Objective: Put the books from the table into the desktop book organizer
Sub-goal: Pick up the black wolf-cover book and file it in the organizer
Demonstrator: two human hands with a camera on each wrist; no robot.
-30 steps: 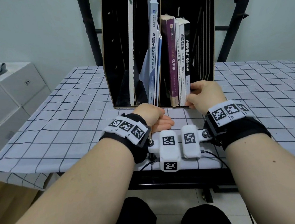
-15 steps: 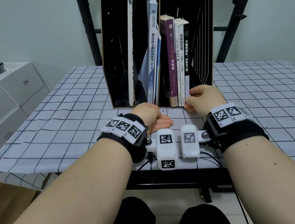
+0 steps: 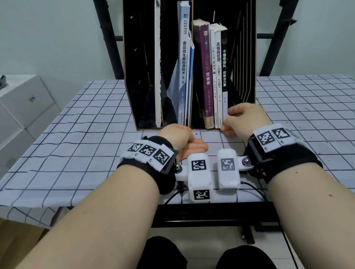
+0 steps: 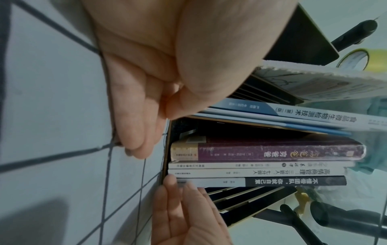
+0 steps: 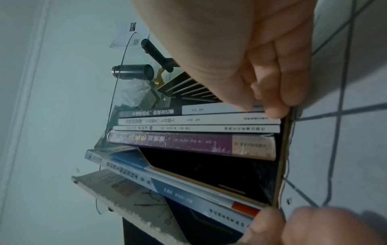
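Black organizer (image 3: 248,50) holds every book upright on the checked tablecloth (image 3: 82,129), both hands at its front edge.

The right hand (image 3: 245,119) has loosely curled fingers whose tips (image 5: 274,109) touch the foot of the black-and-white book (image 3: 224,71); they press rather than wrap it. That book is the rightmost of four in the right compartment; just left of the fingertips stand two thin white books (image 3: 217,76), then the purple book (image 3: 206,68). The left hand (image 3: 179,137) lies on the cloth with straight, relaxed fingers (image 4: 134,126) pointing rightward, thumb by the foot of the blue-and-white book (image 3: 185,65) in the middle compartment. Further left leans a ragged-edged white book (image 3: 157,57).
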